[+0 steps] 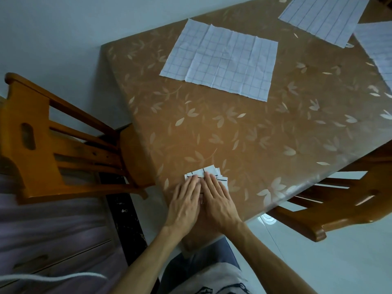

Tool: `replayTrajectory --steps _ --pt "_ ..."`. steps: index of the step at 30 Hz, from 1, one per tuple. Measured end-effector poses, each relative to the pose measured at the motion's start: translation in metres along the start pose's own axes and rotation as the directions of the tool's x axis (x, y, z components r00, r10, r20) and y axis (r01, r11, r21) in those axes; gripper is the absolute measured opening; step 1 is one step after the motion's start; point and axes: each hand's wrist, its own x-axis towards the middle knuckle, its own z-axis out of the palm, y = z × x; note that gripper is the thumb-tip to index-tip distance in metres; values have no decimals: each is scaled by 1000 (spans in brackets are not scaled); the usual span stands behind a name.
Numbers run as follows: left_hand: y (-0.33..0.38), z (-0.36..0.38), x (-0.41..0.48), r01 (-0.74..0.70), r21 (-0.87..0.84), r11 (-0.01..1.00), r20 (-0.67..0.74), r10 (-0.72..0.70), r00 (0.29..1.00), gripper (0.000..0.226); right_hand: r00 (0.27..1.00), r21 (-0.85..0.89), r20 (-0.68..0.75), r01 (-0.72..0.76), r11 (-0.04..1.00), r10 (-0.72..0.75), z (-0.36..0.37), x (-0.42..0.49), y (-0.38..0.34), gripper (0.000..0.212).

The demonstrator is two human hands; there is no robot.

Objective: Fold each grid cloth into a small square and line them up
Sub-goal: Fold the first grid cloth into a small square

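The folded grid cloth (206,175) lies near the table's near corner, a small layered packet with its upper edges fanned slightly. Both hands lie flat on it side by side, fingers straight and together, the left hand (186,200) touching the right hand (218,198), pressing rather than gripping. Farther up the brown leaf-patterned table (275,132) an unfolded creased cloth (220,60) lies spread, with two more cloths (324,15) at the far right. Wooden chairs (42,141) stand at both sides.
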Motion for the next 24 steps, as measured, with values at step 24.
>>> replayTrajectory --steps 24 --pt "-4 -30 30 496 -620 608 178 -507 843 27 958 137 -188 -192 972 216 -35 -4 14 45"
